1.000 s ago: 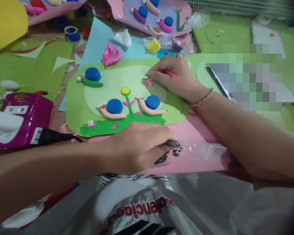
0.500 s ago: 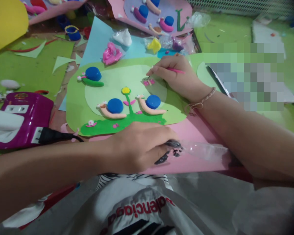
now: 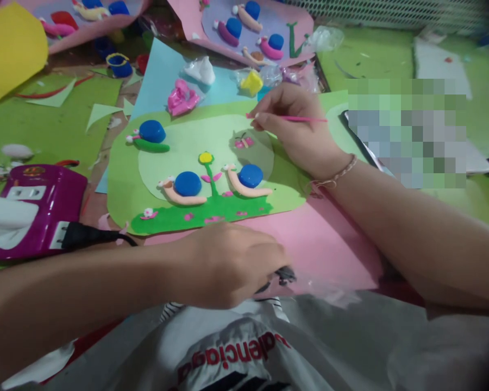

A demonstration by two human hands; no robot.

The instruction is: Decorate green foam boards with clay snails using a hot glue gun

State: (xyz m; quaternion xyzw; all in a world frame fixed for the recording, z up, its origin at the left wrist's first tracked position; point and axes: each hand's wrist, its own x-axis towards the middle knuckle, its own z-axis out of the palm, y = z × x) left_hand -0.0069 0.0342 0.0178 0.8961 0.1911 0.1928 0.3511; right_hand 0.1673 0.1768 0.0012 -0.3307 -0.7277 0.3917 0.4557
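My right hand [image 3: 295, 122] is closed on a thin pink stick [image 3: 305, 119], above the right part of a green paper picture [image 3: 120, 179]. Below its fingertips lies a small pink butterfly [image 3: 243, 142] with dark feelers. Blue-shelled clay snails [image 3: 187, 184] and a yellow flower [image 3: 206, 158] on a green stem lie on the picture, above a green clay strip [image 3: 167, 217]. At the near edge my left hand [image 3: 228, 263] is closed round a clear bag with black clay [image 3: 286, 275], over pink paper [image 3: 330, 244].
Pink [image 3: 182, 98], white [image 3: 201, 70] and yellow clay [image 3: 251, 82] lie beyond the picture. A purple power strip [image 3: 49, 201] with a black plug stands at the left. Other snail pictures [image 3: 183, 16] lie at the back.
My right hand has lifted slightly off the butterfly, and the pink stick now lies flatter with its tip raised. My left hand has moved down a little with the black clay bag.
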